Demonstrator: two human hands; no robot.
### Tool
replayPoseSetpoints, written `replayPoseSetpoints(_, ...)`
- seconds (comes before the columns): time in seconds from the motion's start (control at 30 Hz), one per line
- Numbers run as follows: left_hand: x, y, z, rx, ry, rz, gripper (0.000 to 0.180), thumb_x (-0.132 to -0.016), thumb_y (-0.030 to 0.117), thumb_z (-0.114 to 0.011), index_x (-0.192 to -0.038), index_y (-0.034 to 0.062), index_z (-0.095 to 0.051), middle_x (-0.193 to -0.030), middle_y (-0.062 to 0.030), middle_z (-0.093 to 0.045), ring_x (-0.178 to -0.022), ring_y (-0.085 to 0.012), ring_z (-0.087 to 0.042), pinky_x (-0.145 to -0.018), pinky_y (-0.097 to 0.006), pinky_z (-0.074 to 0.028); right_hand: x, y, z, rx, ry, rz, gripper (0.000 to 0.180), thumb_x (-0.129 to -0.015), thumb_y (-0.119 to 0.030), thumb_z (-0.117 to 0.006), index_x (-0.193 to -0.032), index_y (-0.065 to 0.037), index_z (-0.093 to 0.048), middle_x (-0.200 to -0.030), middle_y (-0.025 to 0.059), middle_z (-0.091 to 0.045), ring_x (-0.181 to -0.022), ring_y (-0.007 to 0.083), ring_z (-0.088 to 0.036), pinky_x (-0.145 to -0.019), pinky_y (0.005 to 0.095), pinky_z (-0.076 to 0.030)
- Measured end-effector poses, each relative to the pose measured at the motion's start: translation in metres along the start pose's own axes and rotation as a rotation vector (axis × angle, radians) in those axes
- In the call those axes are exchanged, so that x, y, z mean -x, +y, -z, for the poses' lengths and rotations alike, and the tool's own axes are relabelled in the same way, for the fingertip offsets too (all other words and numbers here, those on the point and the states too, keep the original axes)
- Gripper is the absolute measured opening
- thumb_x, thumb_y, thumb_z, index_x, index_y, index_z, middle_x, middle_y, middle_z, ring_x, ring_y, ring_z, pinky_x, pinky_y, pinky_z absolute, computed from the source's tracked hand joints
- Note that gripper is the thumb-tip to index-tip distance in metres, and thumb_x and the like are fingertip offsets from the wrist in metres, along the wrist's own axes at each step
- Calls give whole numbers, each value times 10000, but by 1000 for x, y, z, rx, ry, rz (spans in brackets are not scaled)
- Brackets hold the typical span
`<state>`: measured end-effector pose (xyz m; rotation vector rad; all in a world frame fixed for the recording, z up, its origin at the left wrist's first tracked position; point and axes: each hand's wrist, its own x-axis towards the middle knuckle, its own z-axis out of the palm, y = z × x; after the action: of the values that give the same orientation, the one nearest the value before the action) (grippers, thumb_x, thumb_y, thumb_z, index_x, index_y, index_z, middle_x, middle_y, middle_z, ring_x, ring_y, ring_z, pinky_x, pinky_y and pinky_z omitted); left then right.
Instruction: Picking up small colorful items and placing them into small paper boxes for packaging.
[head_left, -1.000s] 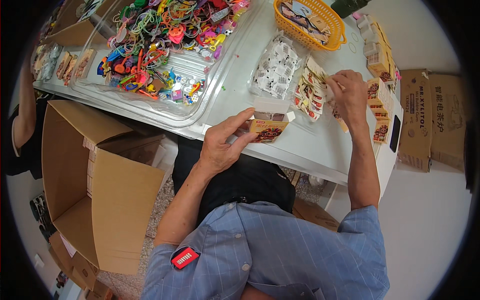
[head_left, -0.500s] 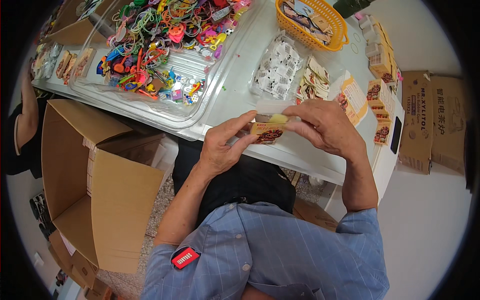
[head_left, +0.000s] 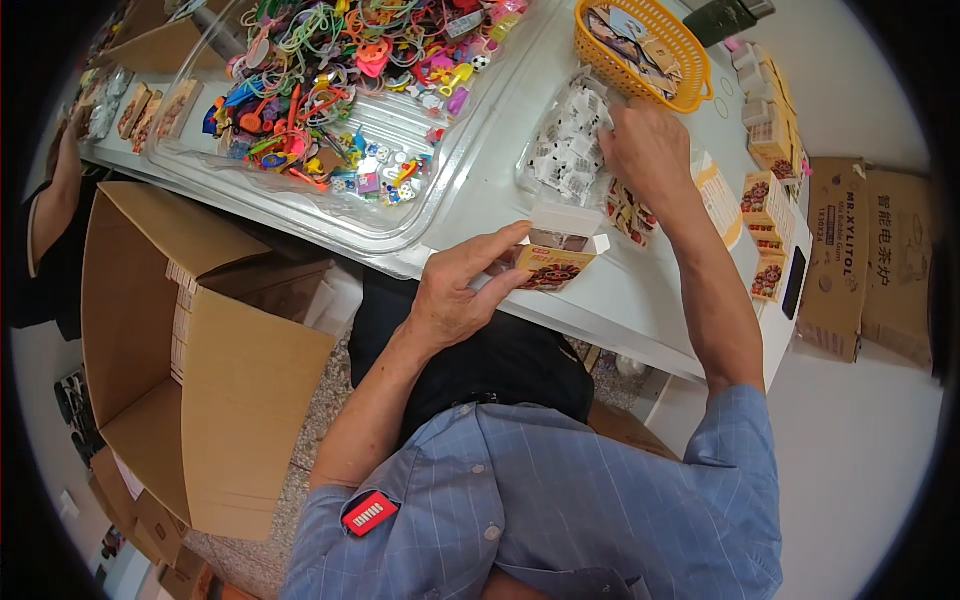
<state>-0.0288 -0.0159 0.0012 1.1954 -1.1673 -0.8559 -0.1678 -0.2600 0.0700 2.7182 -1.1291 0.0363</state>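
My left hand (head_left: pixel 458 292) grips a small open carton (head_left: pixel 556 250) with a printed orange front, held at the near edge of the white table (head_left: pixel 640 300). My right hand (head_left: pixel 648 150) reaches out over a clear bag of small white and black pieces (head_left: pixel 570 150), fingers curled down onto it; whether it has picked anything up is hidden. Flat printed cards (head_left: pixel 630 212) lie just below that hand.
A clear tray of colourful small toys (head_left: pixel 350 90) fills the table's left. An orange basket (head_left: pixel 640 45) sits at the back. Stacked small cartons (head_left: pixel 768 215) line the right edge. An open cardboard box (head_left: pixel 180 350) stands at my left, more boxes (head_left: pixel 865 260) on the right floor.
My right hand went from the cards on the right to the carton, then away up to the bag of white pieces. The left hand kept holding the carton in place.
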Motion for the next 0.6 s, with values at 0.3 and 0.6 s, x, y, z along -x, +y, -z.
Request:
replayPoseSetpoints(0.3, 0, 1, 3, -30, -9, -13, 567, -839, -24, -756, -1376, 59, -597, -1087, -161, -723, -922, -216, -718, -754, -306, -590, -24, 5, -14, 91, -22, 43, 214, -831, -179, -629, -751, -10, -734, -719, 210, -695, -669, 380, -699, -643, 487, -555)
replayPoseSetpoints(0.6, 0, 3, 2, -18, 3, -21, 567, -839, -31, -752, -1376, 68, -598, -1081, -157, -723, -914, -214, -716, -754, -307, -589, 4, 18, 16, -478, 61, -27, 220, -905, -190, -648, -939, 15, -723, -745, 137, -689, -686, 228, -668, -638, 365, -516)
